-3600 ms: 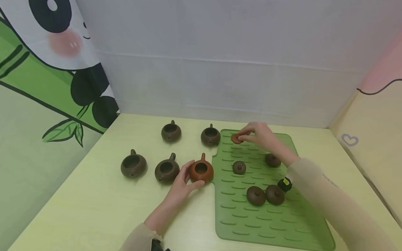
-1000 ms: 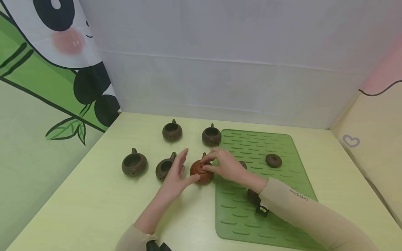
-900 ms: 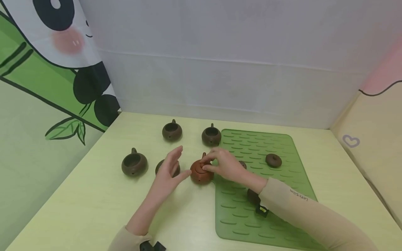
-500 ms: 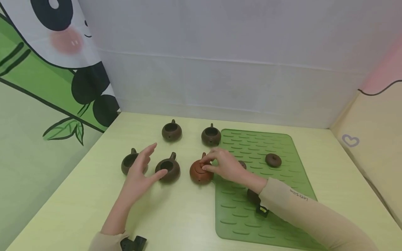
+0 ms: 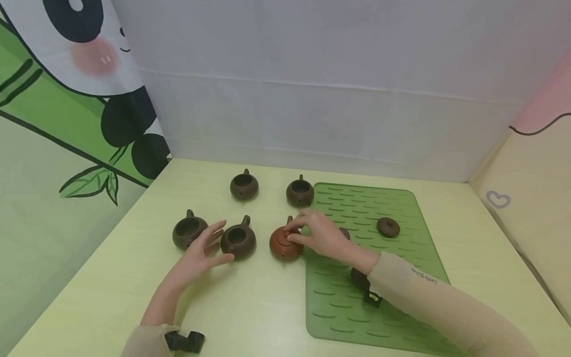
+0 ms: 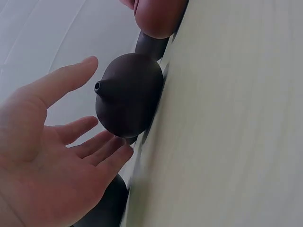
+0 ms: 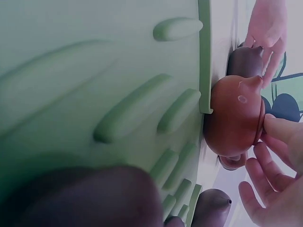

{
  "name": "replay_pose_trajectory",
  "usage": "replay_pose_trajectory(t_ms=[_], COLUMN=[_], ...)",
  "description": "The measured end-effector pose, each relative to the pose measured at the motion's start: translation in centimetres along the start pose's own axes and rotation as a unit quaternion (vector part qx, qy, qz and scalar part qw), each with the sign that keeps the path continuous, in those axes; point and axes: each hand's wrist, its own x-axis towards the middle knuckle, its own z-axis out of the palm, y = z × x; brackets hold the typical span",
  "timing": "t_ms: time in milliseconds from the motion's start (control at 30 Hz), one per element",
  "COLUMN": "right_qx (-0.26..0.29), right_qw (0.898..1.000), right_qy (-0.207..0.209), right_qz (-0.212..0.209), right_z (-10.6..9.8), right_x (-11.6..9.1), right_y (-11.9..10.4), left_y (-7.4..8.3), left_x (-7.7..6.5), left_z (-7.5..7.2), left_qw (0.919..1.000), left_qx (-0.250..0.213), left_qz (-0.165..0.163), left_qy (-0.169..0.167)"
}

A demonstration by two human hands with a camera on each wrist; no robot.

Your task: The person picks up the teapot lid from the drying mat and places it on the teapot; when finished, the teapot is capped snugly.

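The reddish-brown teapot point(image 5: 285, 250) stands at the left edge of the green mat with its lid point(image 5: 283, 238) seated on top. My right hand point(image 5: 318, 235) pinches the lid's knob between thumb and fingers. Left of it, a lidless dark brown teapot point(image 5: 238, 243) sits on the table, its spout toward me. My left hand point(image 5: 198, 258) is beside this pot, fingers extended and thumb spread; in the left wrist view the fingertips point(image 6: 124, 150) are right at its side. Another lidless dark teapot point(image 5: 187, 233) stands just behind the left hand, partly covered by it.
Two more lidless dark teapots, one at the back left point(image 5: 244, 186) and one at the back middle point(image 5: 300, 192), stand on the table. On the green mat point(image 5: 339, 317) lie dark lids, one point(image 5: 388, 227) in plain view, others partly hidden under the right arm.
The red lid went from over the mat onto the red teapot with my right hand, which has since stayed there. My left hand left that pot and moved left to the dark teapot.
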Motion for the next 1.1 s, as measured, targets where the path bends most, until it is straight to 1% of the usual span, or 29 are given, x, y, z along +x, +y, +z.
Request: replay_pose_trajectory(t_ms=[100, 300, 433, 567, 633, 733, 900, 1100], right_qx=[0.002, 0.002, 0.005, 0.01, 0.006, -0.007, -0.006, -0.028], right_qw=[1.0, 1.0, 0.999, 0.999, 0.999, 0.999, 1.0, 0.999], right_qy=[-0.002, -0.012, -0.032, -0.047, -0.042, -0.023, 0.011, 0.038], right_qz=[0.0, -0.003, -0.018, -0.024, -0.023, -0.021, -0.018, -0.016], right_z=[0.0, -0.3, -1.2, -2.6, -3.5, -4.8, -6.9, -8.5], right_x=[0.0, 0.0, -0.1, 0.0, -0.1, -0.3, -1.2, -2.6], right_y=[0.1, -0.1, -0.4, -0.5, -0.4, -0.5, -0.3, 0.4], left_y=[-0.4, -0.7, -0.7, -0.6, -0.6, -0.6, -0.8, -0.9], left_x=[0.1, 0.1, 0.1, 0.0, -0.1, -0.3, -0.4, -0.9], left_z=[-0.2, -0.4, -0.4, -0.4, -0.5, -0.7, -0.8, -1.0], left_qw=[0.9999, 0.9998, 0.9998, 0.9998, 0.9997, 0.9996, 0.9995, 0.9993], left_qx=[-0.01, -0.015, -0.015, -0.017, -0.018, -0.021, -0.022, -0.027], left_qz=[-0.008, -0.002, 0.002, -0.003, -0.007, -0.011, -0.008, -0.005], left_qy=[-0.007, -0.014, -0.015, -0.014, -0.014, -0.016, -0.022, -0.027])
